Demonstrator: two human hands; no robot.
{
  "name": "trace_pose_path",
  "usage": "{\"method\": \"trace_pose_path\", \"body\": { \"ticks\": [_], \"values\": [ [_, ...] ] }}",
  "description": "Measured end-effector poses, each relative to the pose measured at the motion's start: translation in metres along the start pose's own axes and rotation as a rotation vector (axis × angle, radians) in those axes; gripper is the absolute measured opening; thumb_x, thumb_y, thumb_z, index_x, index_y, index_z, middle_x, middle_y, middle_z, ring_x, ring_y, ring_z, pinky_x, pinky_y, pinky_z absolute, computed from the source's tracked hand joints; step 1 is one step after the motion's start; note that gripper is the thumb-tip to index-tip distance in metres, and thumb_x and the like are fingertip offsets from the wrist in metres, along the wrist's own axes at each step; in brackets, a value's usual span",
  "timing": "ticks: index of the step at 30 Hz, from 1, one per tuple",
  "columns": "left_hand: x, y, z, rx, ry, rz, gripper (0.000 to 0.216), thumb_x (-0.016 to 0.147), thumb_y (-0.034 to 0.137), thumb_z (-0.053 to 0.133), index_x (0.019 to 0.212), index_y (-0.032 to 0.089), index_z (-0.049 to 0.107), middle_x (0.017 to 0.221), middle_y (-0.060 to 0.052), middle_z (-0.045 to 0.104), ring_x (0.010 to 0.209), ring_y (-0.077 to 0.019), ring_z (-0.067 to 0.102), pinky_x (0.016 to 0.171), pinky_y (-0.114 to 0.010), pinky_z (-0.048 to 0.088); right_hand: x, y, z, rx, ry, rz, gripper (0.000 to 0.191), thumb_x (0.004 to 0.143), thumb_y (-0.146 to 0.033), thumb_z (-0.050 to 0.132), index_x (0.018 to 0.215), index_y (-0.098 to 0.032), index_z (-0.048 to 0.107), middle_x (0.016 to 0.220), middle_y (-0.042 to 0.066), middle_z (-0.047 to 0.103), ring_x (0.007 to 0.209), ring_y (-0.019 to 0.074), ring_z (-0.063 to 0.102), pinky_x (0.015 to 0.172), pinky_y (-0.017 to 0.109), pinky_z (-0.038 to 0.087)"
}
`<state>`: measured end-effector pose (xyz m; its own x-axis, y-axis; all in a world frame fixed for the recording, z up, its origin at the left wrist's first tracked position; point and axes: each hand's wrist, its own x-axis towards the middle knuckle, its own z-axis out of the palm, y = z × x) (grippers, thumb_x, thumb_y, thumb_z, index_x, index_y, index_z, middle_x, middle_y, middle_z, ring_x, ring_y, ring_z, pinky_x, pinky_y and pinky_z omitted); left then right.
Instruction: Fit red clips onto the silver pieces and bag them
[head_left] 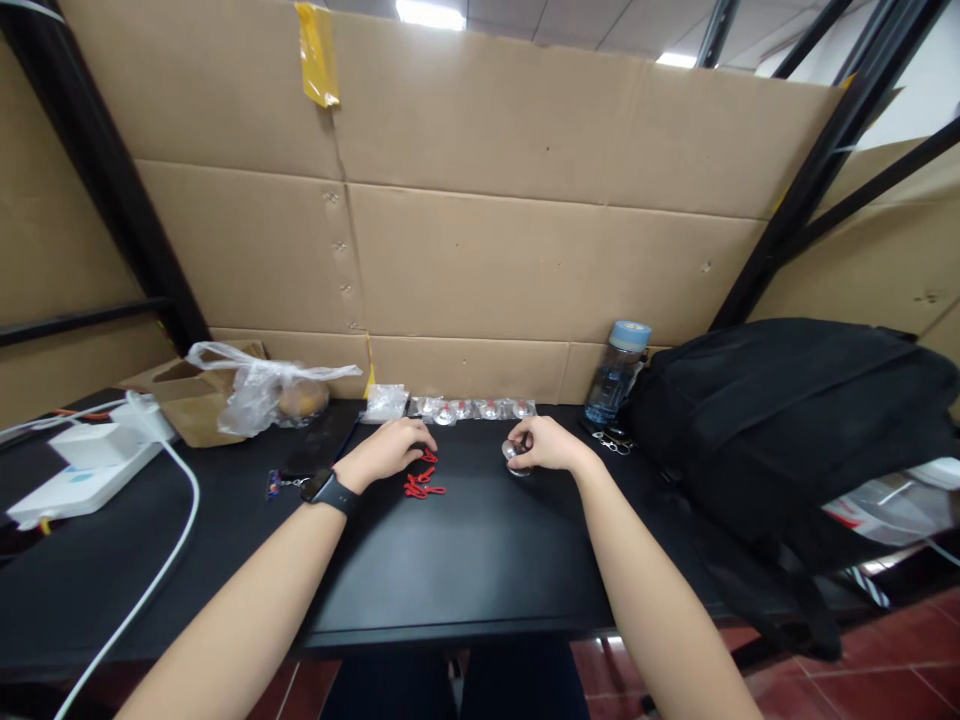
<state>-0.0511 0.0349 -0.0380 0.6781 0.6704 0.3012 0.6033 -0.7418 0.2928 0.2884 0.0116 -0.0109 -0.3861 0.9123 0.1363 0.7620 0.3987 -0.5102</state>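
My right hand [546, 443] pinches a small round, shiny silver disc [514, 455] at the black tabletop. Its fingers cover part of the disc, so its exact kind does not show. Over on the left, my left hand [394, 450], with a dark watch at the wrist, reaches down to a loose pile of short red cords [420, 487]. One red cord [429, 456] lies right at its fingertips; whether the fingers grip it is unclear. Behind both hands, several silver round pieces with red tops [491, 409] sit in clear plastic bags in a row.
A blue-capped water bottle [616, 375] and a black backpack [780, 420] stand on the right. On the left are a tied plastic bag [259, 392], a cardboard box [195, 405], a white power strip [86, 485] and its cable. Cardboard [480, 270] walls the back.
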Motion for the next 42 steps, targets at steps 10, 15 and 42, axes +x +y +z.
{"method": "trace_pose_path", "body": {
  "ticks": [10, 15, 42],
  "values": [
    [0.002, 0.002, 0.004, 0.021, -0.074, 0.019, 0.023, 0.094, 0.026, 0.055, 0.107, 0.025, 0.074, 0.106, -0.006, 0.072, 0.097, -0.0198, 0.065, 0.089, -0.028, 0.045, 0.001, -0.002, 0.002, 0.003, -0.014, -0.035, 0.037, 0.059, -0.035, 0.085, 0.093, -0.019, 0.079, 0.084, 0.003, 0.075, 0.072, 0.0171, 0.065, 0.065, 0.025, 0.047],
    [0.001, 0.007, 0.0, 0.101, 0.015, -0.045, 0.013, 0.082, 0.026, 0.07, 0.095, 0.023, 0.073, 0.101, -0.005, 0.069, 0.097, -0.0234, 0.062, 0.088, -0.031, 0.044, 0.001, -0.003, 0.003, 0.003, -0.016, -0.044, 0.039, 0.06, -0.035, 0.086, 0.095, -0.018, 0.078, 0.085, 0.003, 0.075, 0.072, 0.0172, 0.065, 0.065, 0.025, 0.047],
    [0.017, 0.059, 0.01, -0.331, 0.466, -0.085, 0.013, 0.088, 0.032, 0.069, 0.096, 0.023, 0.075, 0.097, -0.002, 0.077, 0.091, -0.0202, 0.07, 0.088, -0.032, 0.051, 0.013, -0.058, 0.065, 0.757, 0.308, -0.237, 0.055, 0.067, -0.028, 0.086, 0.118, -0.021, 0.067, 0.109, 0.01, 0.073, 0.1, 0.0237, 0.069, 0.081, 0.035, 0.056]
  ]
}}
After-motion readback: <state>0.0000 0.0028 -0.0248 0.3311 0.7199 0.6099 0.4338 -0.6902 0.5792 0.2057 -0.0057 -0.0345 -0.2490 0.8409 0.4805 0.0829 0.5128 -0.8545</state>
